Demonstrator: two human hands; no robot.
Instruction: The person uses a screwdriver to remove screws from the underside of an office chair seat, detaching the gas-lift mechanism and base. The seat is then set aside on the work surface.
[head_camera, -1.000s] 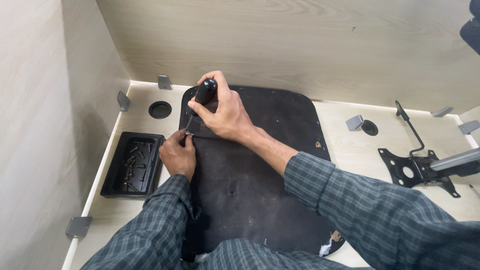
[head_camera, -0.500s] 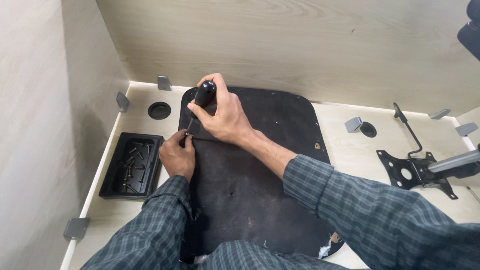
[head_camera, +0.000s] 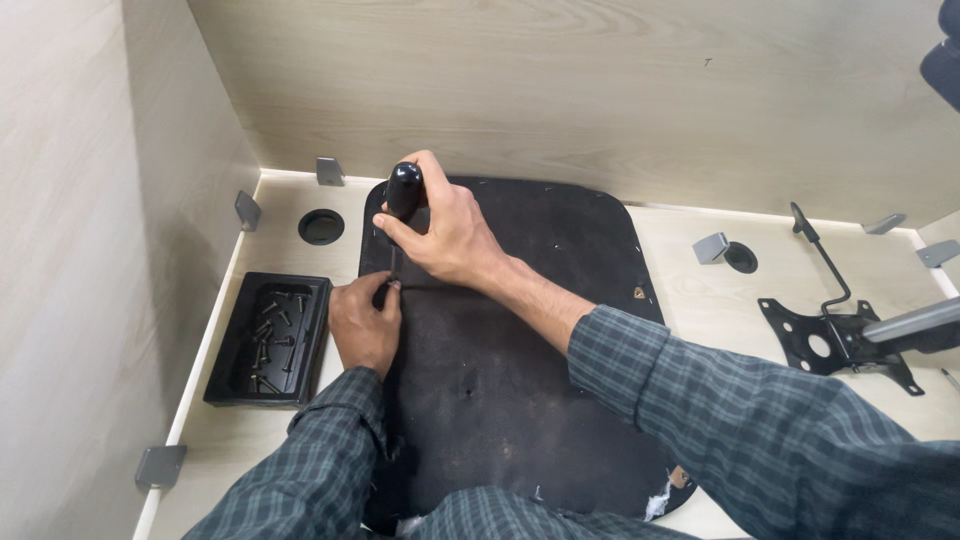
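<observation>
While my right hand (head_camera: 450, 235) wraps its fingers tight around the black handle of one screwdriver (head_camera: 402, 195), I see the shaft standing nearly upright, tip down on the left edge of one black seat panel (head_camera: 520, 340). My left hand (head_camera: 365, 325) rests on that same edge, its fingers pinched close at the tip; whether they hold a screw there I cannot tell. The panel lies flat on the table (head_camera: 720, 290), near its middle. Just left of my left hand sits one black tray (head_camera: 262, 340) with a scatter of dark screws, too tangled to count. One black metal bracket (head_camera: 835, 345) with a lever lies well apart on the right. I count two round holes in the table and seven grey corner brackets.
</observation>
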